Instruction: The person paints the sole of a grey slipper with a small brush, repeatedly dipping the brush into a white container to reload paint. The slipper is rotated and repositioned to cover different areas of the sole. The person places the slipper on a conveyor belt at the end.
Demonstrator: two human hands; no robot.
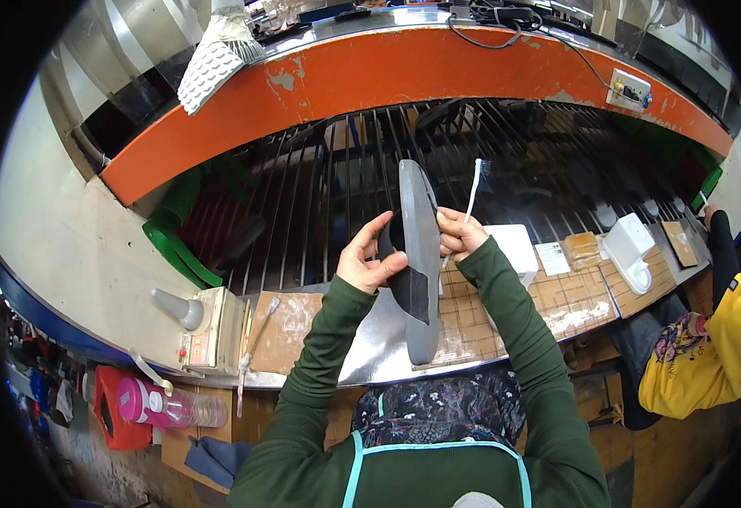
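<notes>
In front of me a slide sandal stands on edge, its long grey sole (pixel 424 233) upright and its black strap (pixel 409 296) toward the left. My left hand (pixel 367 261) holds it at the strap, thumb on the near side and fingers around the far side. My right hand (pixel 462 234) is closed at the sole's right edge. Between its fingers it also has a white toothbrush (pixel 474 193), bristles up. The right fingertips are partly hidden, so how firmly they press the sandal cannot be seen.
Dark conveyor bars (pixel 320 195) run beneath an orange beam (pixel 370 76). On the ledge lie grid-marked cardboard (pixel 574 303), a white container (pixel 513 250), a white dispenser (pixel 630 241) and a long brush (pixel 256 334). A co-worker's yellow garment (pixel 701 364) shows at right. A pink-lidded bottle (pixel 171 406) stands lower left.
</notes>
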